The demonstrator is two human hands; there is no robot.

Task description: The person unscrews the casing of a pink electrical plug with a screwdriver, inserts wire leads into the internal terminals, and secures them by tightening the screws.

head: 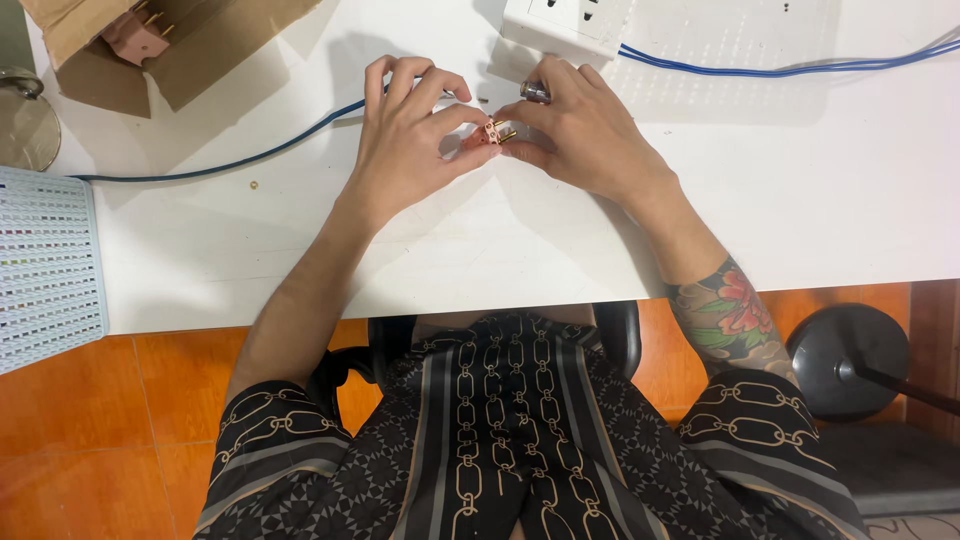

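Note:
A small pink plug part with brass prongs sits between both hands, just above the white table. My left hand pinches it from the left with thumb and fingertips. From the right, my right hand grips the same part, and a short metal tool lies under its fingers. A blue cable runs from beneath my left hand off to the left.
A white power strip stands at the back, with blue wires leading right. An open cardboard box holding pink plugs sits at the back left. A light blue perforated tray overhangs the left edge. A tiny brass screw lies loose.

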